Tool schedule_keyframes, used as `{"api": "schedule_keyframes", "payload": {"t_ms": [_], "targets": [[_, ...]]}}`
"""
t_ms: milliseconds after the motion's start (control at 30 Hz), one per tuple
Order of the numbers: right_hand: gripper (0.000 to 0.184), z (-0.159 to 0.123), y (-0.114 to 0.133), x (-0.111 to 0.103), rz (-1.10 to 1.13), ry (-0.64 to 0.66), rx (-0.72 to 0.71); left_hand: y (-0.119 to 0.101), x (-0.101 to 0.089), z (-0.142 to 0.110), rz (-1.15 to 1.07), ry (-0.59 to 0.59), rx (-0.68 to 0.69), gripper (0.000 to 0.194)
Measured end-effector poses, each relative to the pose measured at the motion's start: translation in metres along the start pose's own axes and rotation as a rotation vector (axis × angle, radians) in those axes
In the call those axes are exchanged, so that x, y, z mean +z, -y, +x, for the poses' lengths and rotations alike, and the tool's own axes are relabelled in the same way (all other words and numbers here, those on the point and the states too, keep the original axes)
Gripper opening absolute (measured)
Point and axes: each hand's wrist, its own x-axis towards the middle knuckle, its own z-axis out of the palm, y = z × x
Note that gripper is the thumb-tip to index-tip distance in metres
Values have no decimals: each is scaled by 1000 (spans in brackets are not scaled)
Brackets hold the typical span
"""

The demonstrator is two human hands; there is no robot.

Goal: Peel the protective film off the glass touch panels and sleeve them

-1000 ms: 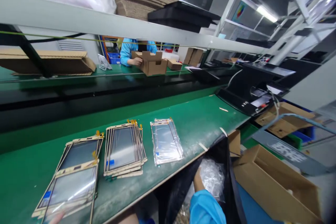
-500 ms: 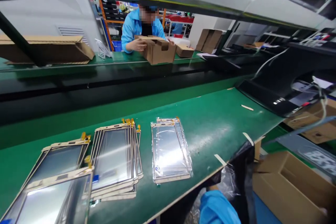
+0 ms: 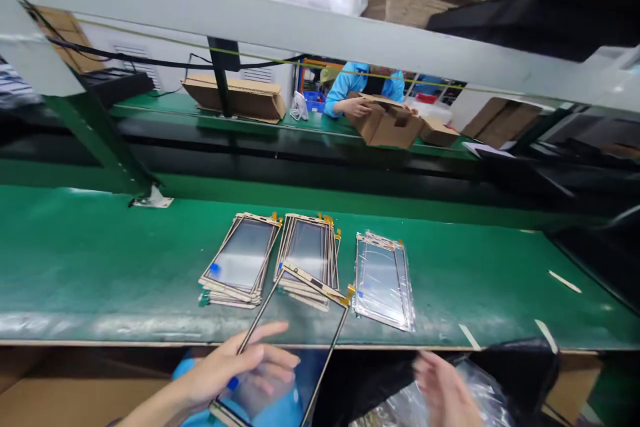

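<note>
My left hand (image 3: 245, 367) grips a touch screen panel (image 3: 300, 347) by its lower left side, with the fingers behind the clear glass. The panel is tilted, and an orange flex tail sticks out at its top right corner. My right hand (image 3: 445, 390) is at the table's front edge, beside crumpled clear plastic (image 3: 400, 408); its fingers are smeared by motion. Beyond the held panel lie a left stack of panels (image 3: 245, 253) and a middle stack (image 3: 306, 247). To their right is a smaller stack in clear film (image 3: 383, 280).
The green table (image 3: 125, 267) runs across the view, with tape strips (image 3: 470, 337) at its front edge. A metal post (image 3: 95, 127) stands on the left, under an overhead beam (image 3: 300, 23). A co-worker (image 3: 345, 90) across the bench handles a cardboard box (image 3: 387, 123).
My view has swung left. Both hands have come into view, the left one with a panel in it. The co-worker's box is tilted more.
</note>
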Motion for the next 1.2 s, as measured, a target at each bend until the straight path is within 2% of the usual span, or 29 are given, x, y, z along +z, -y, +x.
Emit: {"api": "schedule_keyframes", "payload": {"t_ms": [67,133,200,267,467,600,733,867,1000,1100,1200], "targets": [[46,-16,37,65,128,306,2,1,-3,-12,21,23,25,53],[47,-23,73,120,157,460,-67,3,-6,-26,37,7,35,53],[48,-27,100,155,171,549,-103,3,-10,-40,44,-32,49,54],[50,-30,116,172,203,609,-62,4,-14,-51,30,-54,77,56],[49,-34,129,183,229,847,195,1,-26,-65,-20,-47,165,54],[54,-39,142,189,125,924,230,-3,-32,-69,12,-20,152,51],[52,-46,155,193,-112,923,67,-3,-37,-70,29,-20,137,49],[48,-48,148,191,-230,837,-146,-6,-38,-72,53,-55,166,50],[39,-41,147,193,-423,923,-341,-23,-37,-84,177,-68,106,50],[20,-44,165,205,-462,931,-480,-37,-36,-93,311,-33,37,47],[14,-54,186,221,-438,1047,-573,-42,-36,-96,400,30,20,49]]}}
